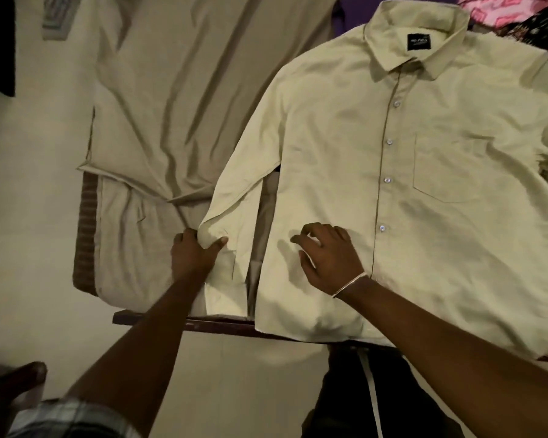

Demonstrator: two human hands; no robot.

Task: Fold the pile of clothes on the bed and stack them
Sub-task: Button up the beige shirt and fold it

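Observation:
A pale green button-up shirt lies flat and face up on the bed, collar at the top, buttons fastened, pocket on the right. Its left sleeve runs down along the body toward the bed's near edge. My left hand grips the sleeve near the cuff, thumb on top of the fabric. My right hand rests on the shirt's lower left front with fingers spread and slightly bent. A thin bracelet sits on that wrist.
A beige bedsheet lies wrinkled to the left of the shirt. More clothes, pink and dark patterned, are heaped at the top right. The bed's dark wooden edge runs below the shirt, and the floor is on the left.

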